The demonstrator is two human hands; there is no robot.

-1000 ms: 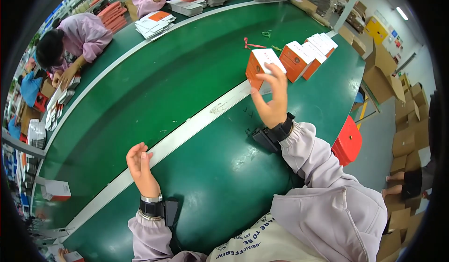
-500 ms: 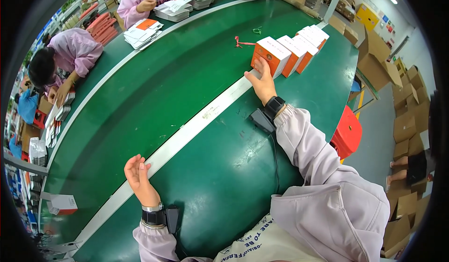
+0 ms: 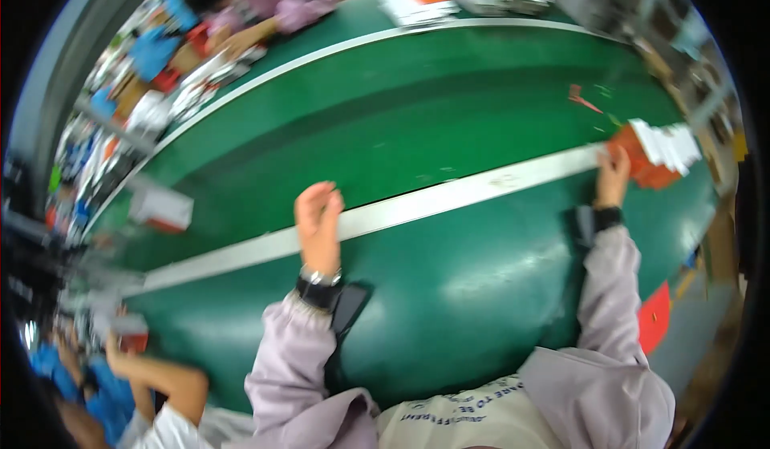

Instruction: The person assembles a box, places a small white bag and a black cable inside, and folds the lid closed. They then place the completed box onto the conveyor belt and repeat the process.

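Over the pale strip (image 3: 425,203) along the green table, my left hand (image 3: 318,220) is raised with loosely curled fingers and nothing in it. At the far right, my right hand (image 3: 613,178) rests its fingertips against the orange face of the nearest box in a row of white and orange boxes (image 3: 654,154). The fingers look apart, not wrapped round the box, though motion blurs them. Both wrists wear black bands. Another white box with an orange side (image 3: 163,210) sits on the green conveyor belt (image 3: 385,120), left of my left hand.
Across the belt, people in pink sleeves (image 3: 301,0) work beside stacks of flat cartons (image 3: 417,6). At lower left, another person's arm (image 3: 164,373) reaches by a white and orange box (image 3: 132,333). A red ribbon (image 3: 584,99) lies near the boxes; a red stool (image 3: 654,321) stands right.
The view has swung left, so the box row appears farther right and a person at lower left comes into sight. My right hand stays at the boxes; my left remains raised and empty.
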